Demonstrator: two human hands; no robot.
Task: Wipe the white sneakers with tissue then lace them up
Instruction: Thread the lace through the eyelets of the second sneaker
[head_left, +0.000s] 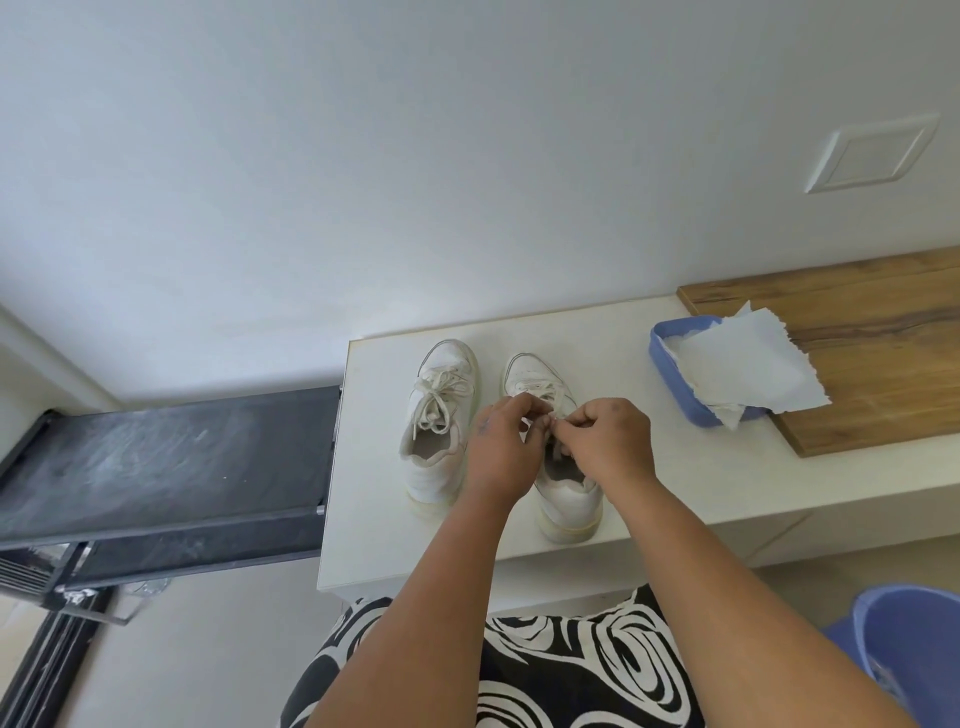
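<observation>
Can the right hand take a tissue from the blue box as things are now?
Probably not yet: the right hand is pinching the right sneaker's lace. The path to the blue box looks free.

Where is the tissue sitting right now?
In the head view, the tissue lies in a blue tray on the right of the white table, beside the wooden board, right of both sneakers.

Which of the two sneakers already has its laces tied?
The left sneaker: its laces end in a finished bow. On the right sneaker both hands, left hand and right hand, are pinching the laces.
</observation>
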